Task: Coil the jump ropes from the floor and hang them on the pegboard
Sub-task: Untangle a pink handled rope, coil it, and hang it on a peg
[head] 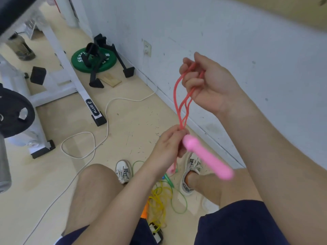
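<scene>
Two hands: left hand and right hand, fingers tight around red jump rope.

Worn on the head, wide-angle, single view. Looks forward and steeply down, close above the left hand and right hand; floor toward 8 o'clock, wall toward 1 o'clock.

Pink rope, green plate
</scene>
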`<state>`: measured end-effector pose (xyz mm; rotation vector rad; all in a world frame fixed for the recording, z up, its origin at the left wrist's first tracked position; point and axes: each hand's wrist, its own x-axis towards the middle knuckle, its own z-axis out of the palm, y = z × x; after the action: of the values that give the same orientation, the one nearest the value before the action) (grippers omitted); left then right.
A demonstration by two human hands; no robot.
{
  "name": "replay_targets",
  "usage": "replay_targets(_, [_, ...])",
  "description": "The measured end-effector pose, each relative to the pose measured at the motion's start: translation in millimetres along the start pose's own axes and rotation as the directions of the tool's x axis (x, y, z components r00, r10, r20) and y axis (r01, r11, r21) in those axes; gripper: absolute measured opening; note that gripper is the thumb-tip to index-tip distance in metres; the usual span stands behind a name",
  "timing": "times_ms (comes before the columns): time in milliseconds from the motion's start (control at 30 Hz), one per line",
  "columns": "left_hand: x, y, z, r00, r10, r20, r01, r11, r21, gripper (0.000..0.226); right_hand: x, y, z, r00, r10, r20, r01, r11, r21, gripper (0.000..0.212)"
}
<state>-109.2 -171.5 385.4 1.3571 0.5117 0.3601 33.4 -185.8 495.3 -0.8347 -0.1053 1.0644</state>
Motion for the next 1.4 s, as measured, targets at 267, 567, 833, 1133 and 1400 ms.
replay_targets(267, [-5, 20, 4, 0.993, -0.114, 0.04, 0.121, 0.941, -0.315, 0.023, -4, 41, -52, 0.983, 0.125, -0.137, -0.182, 0.784, -0.593, 0.047])
replay_targets(567, [25, 60, -1, 0.981, -0.158, 0.11, 0.192, 0.831, -0.523, 0.026, -97, 141, -152, 0.782, 0.559, 0.275, -0.334, 0.749, -0.572, 0.063])
replay_targets(833, [38, 65, -16, 0.973, -0.216, 0.082, 0.23, 0.946, -0.227, 0.032, -105, 119, -154, 0.911, 0.41, -0.032, -0.411, 0.91, -0.056, 0.019])
replay_targets(1133, [41, 45, -45, 0.995, -0.076, -0.06, 0.084, 0.364, 0.928, 0.011, -89, 118, -169, 0.875, 0.153, -0.459, -0.131, 0.988, 0.081, 0.018])
replay_targets(1400, [14, 58, -19, 0.997, -0.077, 0.01, 0.054, 0.778, 0.626, 0.039, -98, 99, -134, 0.926, 0.124, -0.358, -0.201, 0.962, -0.186, 0.02])
